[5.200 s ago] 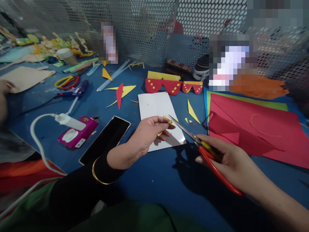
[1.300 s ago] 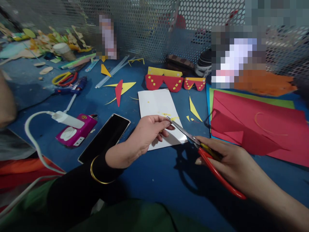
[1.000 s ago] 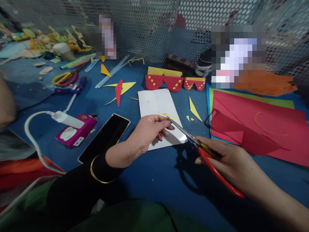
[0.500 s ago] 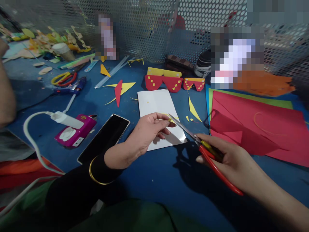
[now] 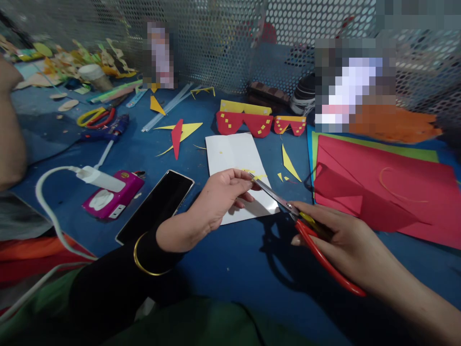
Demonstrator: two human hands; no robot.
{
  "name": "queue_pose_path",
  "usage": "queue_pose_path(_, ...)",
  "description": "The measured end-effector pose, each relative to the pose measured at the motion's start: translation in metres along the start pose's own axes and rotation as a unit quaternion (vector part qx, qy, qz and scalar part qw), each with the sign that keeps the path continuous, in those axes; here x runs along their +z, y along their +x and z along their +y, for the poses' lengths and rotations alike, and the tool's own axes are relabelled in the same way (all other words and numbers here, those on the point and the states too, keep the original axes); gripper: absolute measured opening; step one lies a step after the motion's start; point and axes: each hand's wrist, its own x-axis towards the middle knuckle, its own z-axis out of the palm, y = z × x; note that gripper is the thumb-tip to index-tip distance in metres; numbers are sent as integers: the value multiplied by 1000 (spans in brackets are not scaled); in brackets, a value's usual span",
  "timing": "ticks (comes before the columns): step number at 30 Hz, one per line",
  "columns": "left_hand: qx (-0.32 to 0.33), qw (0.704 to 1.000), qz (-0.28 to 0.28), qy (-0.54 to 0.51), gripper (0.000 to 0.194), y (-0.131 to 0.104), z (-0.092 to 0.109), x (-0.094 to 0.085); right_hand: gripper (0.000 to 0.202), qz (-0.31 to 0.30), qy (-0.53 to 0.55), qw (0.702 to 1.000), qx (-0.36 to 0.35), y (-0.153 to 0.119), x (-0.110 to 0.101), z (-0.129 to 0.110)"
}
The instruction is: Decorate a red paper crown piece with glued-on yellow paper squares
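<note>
My left hand (image 5: pixel 230 190) pinches a thin yellow strip (image 5: pixel 260 177) above a white sheet (image 5: pixel 230 151); the fingers hide part of the strip. My right hand (image 5: pixel 334 230) is closed around the red and yellow handles of a pair of scissors (image 5: pixel 279 198). The blade tips meet the strip beside my left fingertips. Behind the sheet lie red and yellow paper glasses (image 5: pixel 243 124) dotted with small yellow squares, and a smaller similar pair (image 5: pixel 290 126). A pointed yellow scrap (image 5: pixel 289 163) lies right of the sheet.
Red sheets (image 5: pixel 399 178) are stacked at the right. Left of my forearm are a black phone (image 5: pixel 154 206) and a purple power socket (image 5: pixel 113 194) with a white cable. A glue gun (image 5: pixel 111 129) and more scissors (image 5: pixel 95 117) lie farther back. Another person's arm (image 5: pixel 12 129) is at the left edge.
The scissors' blades have come closer together at the yellow strip, and their handles have shifted slightly. My left hand has hardly moved.
</note>
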Motion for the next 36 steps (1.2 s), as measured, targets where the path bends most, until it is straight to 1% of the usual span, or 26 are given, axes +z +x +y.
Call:
queue_pose_path(6, 2, 1000, -1, 2, 1, 0, -1, 0, 42, -12, -9, 1000, -27, 2, -1, -1)
queue_pose_path(11, 1, 1000, -2, 3, 2, -1, -1, 0, 39, -10, -9, 999, -37, 1, -3, 0)
queue_pose_path(17, -6, 1000, -6, -4, 5, 0, -1, -1, 39, -7, 13, 1000, -21, 1, -2, -2)
queue_pose_path(20, -9, 1000, -6, 6, 9, 0, 0, -1, 41, -4, 13, 1000, -11, 1, -1, -3)
queue_pose_path(26, -1, 1000, -8, 20, 14, -1, 0, -1, 44, -4, 14, 1000, -11, 1, -1, -2)
queue_pose_path(29, 0, 1000, -4, 27, 15, -1, 0, -1, 46, 0, 22, 1000, 5, 1, 0, -2)
queue_pose_path(36, 11, 1000, -2, 19, 12, -1, 1, -1, 50, -17, 67, 997, 23, 0, 2, -4)
